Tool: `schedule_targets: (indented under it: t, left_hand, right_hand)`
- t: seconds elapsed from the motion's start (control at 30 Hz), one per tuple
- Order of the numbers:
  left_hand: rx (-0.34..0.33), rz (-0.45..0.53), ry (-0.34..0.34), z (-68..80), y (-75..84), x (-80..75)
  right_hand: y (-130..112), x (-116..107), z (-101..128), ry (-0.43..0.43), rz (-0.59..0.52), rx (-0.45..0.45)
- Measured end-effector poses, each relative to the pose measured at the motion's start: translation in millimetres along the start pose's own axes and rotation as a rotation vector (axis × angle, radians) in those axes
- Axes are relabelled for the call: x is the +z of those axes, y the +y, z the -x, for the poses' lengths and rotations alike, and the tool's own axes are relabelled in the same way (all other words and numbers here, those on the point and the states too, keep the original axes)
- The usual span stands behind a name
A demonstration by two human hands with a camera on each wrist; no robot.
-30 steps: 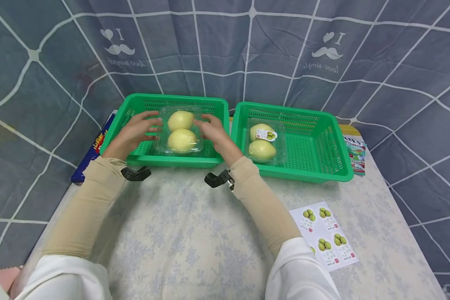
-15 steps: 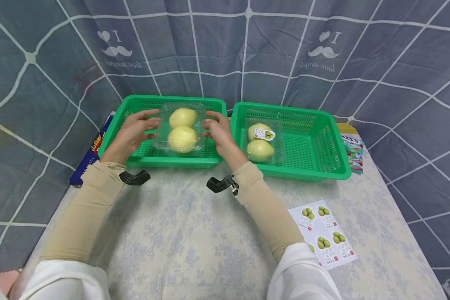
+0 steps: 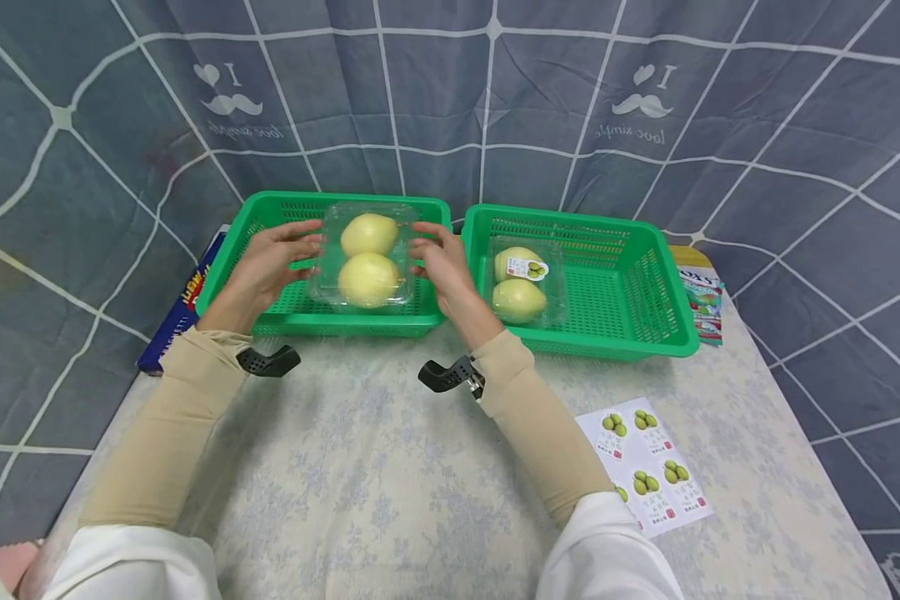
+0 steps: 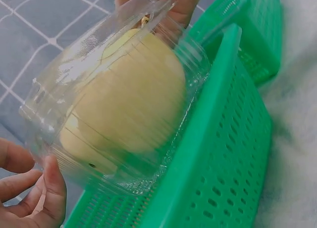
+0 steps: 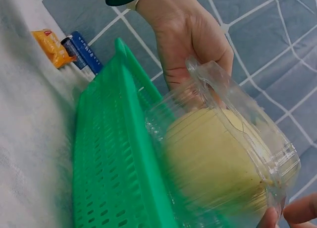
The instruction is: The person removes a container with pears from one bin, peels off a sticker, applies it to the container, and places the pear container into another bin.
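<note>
A clear clamshell (image 3: 363, 255) with two pale yellow pears inside is held up over the left basket (image 3: 270, 225), lifted free of its floor. It is gripped from both sides: the left hand (image 3: 273, 260) is clamped on its left edge, the right hand (image 3: 438, 258) on its right edge, fingers curled against the plastic. In the left wrist view the clamshell (image 4: 119, 99) is seen tilted above the green rim, the left fingers (image 4: 47, 193) at its near corner and the other hand at the far end. In the right wrist view the same pack (image 5: 228, 153) is seen blurred, with the left hand (image 5: 190, 44) wrapped on its far side and right fingertips (image 5: 297, 213) just showing at the bottom corner.

Just beside the left basket, a second green basket (image 3: 645, 283) is set on the table (image 3: 390, 500), touching or nearly so. A second pear pack (image 3: 523, 282) is lying in its left part, and a small sticker (image 3: 531, 268) is seen on its lid. A sheet of pear stickers (image 3: 648, 475) is lying flat near the right forearm. A blue box (image 3: 180, 308) is tucked beside the left basket, and a printed packet (image 3: 705, 304) is seen past the right one.
</note>
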State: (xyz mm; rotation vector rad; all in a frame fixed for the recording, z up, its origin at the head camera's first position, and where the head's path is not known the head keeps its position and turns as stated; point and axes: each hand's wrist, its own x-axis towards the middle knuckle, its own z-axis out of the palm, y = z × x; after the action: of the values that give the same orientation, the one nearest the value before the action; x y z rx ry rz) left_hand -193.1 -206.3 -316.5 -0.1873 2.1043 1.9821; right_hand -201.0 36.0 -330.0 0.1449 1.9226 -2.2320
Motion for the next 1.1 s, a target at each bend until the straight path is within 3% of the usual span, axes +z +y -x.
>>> schedule_targets:
  t: [0.5, 1.1]
  left_hand:
    - [0.071, 0.121, -0.056, 21.2, 9.8, 6.2]
    - [0.085, 0.092, -0.097, 38.9, 9.0, 17.7]
  right_hand:
    - [-13.3, -10.9, 24.1, -0.002, -0.045, -0.045]
    - [-12.3, -28.3, 48.9, -0.022, -0.072, -0.025]
